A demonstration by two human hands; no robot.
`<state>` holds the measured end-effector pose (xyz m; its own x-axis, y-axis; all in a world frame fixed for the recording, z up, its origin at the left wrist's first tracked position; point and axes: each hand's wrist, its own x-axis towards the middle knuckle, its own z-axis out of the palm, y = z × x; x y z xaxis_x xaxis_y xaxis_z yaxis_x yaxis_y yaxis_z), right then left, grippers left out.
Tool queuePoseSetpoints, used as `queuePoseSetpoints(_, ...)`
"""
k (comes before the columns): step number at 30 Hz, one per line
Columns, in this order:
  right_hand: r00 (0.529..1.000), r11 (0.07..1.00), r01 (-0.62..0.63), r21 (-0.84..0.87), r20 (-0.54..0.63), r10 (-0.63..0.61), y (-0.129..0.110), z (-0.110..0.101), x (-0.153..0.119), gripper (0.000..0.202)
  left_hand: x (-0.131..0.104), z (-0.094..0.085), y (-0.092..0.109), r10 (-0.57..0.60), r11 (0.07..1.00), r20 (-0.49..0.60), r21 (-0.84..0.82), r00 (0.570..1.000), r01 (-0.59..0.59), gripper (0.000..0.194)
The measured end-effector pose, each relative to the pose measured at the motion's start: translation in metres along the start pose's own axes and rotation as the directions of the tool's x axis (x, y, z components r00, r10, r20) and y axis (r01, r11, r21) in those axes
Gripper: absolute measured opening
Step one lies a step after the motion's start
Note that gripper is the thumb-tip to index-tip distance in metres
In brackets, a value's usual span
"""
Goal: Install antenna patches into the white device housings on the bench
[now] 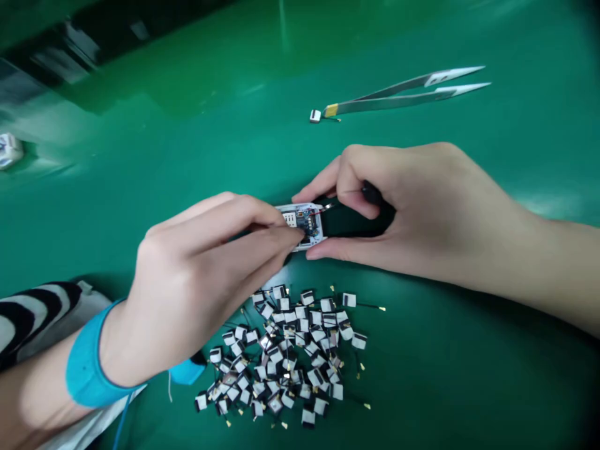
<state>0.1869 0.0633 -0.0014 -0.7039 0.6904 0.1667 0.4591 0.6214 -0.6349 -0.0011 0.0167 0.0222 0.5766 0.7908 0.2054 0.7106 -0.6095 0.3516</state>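
Observation:
A small electronic device with a white frame (321,228) and an exposed circuit board (307,220) is held between both hands. My left hand (201,269), wearing a blue wrist strap, covers the device's left end. Its fingers are pressed together with the tips on the board, and whatever lies under them is hidden. From the right, my right hand (412,200) grips the frame's long edges between a fingertip and the thumb. Its index finger is curled above a thin red wire with a small metal end (327,206), beside the frame. Whether it touches that wire, I cannot tell.
Just below the hands lies a pile of small white-and-black parts with thin leads (285,350). Tweezers (389,100) rest farther back, beside one single such part (315,116). A white object (9,150) sits at the left edge, on the green mat (469,375).

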Motion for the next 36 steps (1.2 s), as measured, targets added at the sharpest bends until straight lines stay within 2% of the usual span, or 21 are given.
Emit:
queuePoseSetpoints(5,1.0,1.0,-0.008,-0.01,0.006,0.008,0.001,0.0,0.0,0.047,0.0,0.0,0.005,-0.123,0.992,-0.001,0.011,0.992,0.123,0.008)
queuePoseSetpoints(10,1.0,1.0,-0.002,-0.02,0.007,0.002,0.002,-0.001,0.0,0.045,0.001,0.001,0.001,-0.115,0.993,0.038,0.002,0.993,0.115,0.008)
queuePoseSetpoints(15,1.0,0.999,0.016,-0.031,0.003,-0.016,0.002,-0.001,0.0,0.045,-0.001,0.005,-0.005,-0.071,0.997,0.028,0.004,0.997,0.071,0.013)
queuePoseSetpoints(21,1.0,0.999,-0.014,-0.035,0.007,0.014,0.0,-0.001,0.0,0.048,0.0,0.005,0.001,-0.176,0.984,0.048,-0.009,0.983,0.177,0.01)
queuePoseSetpoints(26,1.0,1.0,-0.01,-0.027,0.012,0.01,0.0,-0.002,0.0,0.05,-0.001,0.004,-0.001,-0.142,0.99,0.067,-0.018,0.988,0.143,0.014)
queuePoseSetpoints(32,1.0,0.998,-0.007,-0.061,-0.008,0.007,0.0,-0.002,0.001,0.049,-0.002,0.005,-0.005,-0.16,0.984,0.047,-0.075,0.986,0.164,0.013)
queuePoseSetpoints(36,1.0,0.994,-0.005,-0.108,-0.031,0.002,-0.001,-0.001,0.001,0.048,-0.003,0.004,-0.006,-0.166,0.984,0.058,-0.054,0.984,0.169,0.016)
